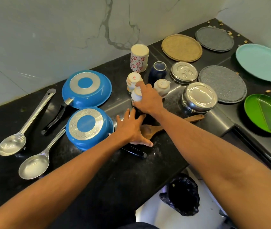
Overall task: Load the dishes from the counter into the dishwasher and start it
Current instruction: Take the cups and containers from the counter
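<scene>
Your right hand (pixel 148 100) grips the small cup (pixel 136 96), left hand (pixel 131 129) open; lifting sideways could topple the cups (pixel 134 80) beside it.

No word or number reads clearly anywhere on the counter. The upturned small cup with the red logo (pixel 134 79) carries a round red emblem printed on its base, with a line of tiny red lettering under it that is too small to make out. The upturned cream cup (pixel 162 85) to its right has a few dark stamped letters on its base, too blurred to read. The white cup (pixel 136 96) shows only the edge of a dark mark on its base, since the right hand (pixel 148 98) covers the rest. The flat steel lid (pixel 183 72) bears embossed crescent and oval shapes.
</scene>
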Available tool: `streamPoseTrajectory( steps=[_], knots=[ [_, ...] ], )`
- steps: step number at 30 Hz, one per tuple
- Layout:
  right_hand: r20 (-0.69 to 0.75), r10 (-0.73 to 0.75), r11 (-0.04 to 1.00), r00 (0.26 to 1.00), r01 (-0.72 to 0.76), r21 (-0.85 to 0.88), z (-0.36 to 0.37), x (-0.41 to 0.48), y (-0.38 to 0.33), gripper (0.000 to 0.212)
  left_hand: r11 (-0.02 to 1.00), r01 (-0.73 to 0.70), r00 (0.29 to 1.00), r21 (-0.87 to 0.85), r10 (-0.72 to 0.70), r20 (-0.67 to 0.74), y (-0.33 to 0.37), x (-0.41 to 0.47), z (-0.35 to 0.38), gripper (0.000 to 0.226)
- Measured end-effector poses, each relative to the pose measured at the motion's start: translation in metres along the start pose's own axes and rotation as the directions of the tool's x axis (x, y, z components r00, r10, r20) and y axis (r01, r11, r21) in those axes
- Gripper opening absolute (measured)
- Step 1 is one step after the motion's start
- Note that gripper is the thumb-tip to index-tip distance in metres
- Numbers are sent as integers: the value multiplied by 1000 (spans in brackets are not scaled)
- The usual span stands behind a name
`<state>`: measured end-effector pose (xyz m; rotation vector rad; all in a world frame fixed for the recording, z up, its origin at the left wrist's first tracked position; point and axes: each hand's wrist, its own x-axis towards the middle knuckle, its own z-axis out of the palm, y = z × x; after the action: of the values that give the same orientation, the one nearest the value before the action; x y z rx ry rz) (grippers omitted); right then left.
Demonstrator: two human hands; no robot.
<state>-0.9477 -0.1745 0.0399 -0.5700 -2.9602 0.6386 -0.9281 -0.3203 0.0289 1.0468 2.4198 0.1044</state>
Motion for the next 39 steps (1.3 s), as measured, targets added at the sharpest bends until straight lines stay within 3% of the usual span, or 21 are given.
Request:
streamPoseTrajectory(
  steps=[12, 16, 20, 22, 27, 31, 39],
  knots=[
    [-82, 32, 996, 996, -25, 80, -19, -23, 17, 68, 1000, -10, 1000, 2, 10, -28, 1, -2, 1, 128],
    [-162, 22, 996, 987, -8, 89, -43, -50, 33, 66, 995, -75, 984, -59, 65, -164, 7, -9, -13, 100],
    [-255, 91, 992, 963, -64, 109, -72, -91, 60, 67, 968, -219, 885, -121, 144, -443, 35, -20, -13, 51],
    [-299, 161, 983, 941, -127, 130, -84, -122, 77, 64, 940, -290, 854, -178, 170, -491, 58, -23, -5, 31],
    [-340, 340, 939, 877, -298, 172, -100, -226, 130, 58, 879, -351, 882, -323, 195, -428, 134, -45, 35, 10],
    [-393, 456, 890, 799, -420, 178, -97, -337, 187, 58, 860, -376, 917, -345, 292, -272, 205, -76, 94, 12],
    [-357, 760, 646, 543, -690, 325, -64, -590, 281, 57, 862, -452, 887, -227, 463, -9, 350, -175, 225, 8]
  ],
)
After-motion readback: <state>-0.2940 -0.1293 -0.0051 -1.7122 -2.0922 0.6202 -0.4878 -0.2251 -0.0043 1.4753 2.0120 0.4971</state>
